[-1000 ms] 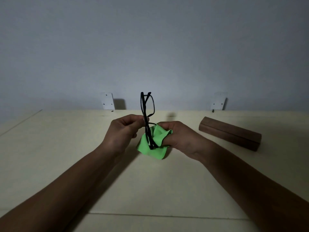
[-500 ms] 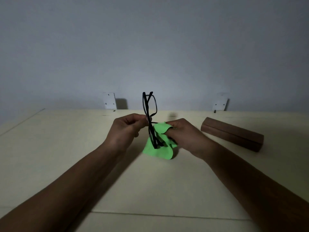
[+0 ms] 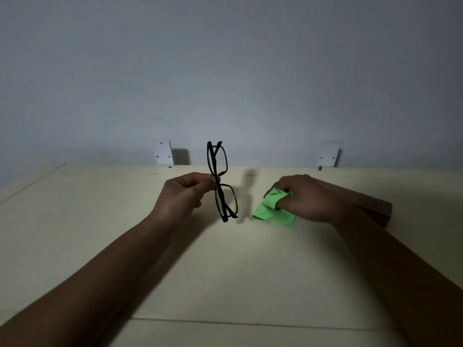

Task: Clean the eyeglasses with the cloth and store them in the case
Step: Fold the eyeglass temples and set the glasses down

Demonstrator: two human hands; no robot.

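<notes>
Eyeglasses [image 3: 221, 181] stand left of the cloth [image 3: 274, 209]; the case [image 3: 373, 206] lies behind-right, seemingly on the table [image 3: 100, 209].

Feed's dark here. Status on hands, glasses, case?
Left hand pinching eyeglasses upright. Right hand holding cloth, clear of lenses. Case shut, partly behind right hand.
</notes>
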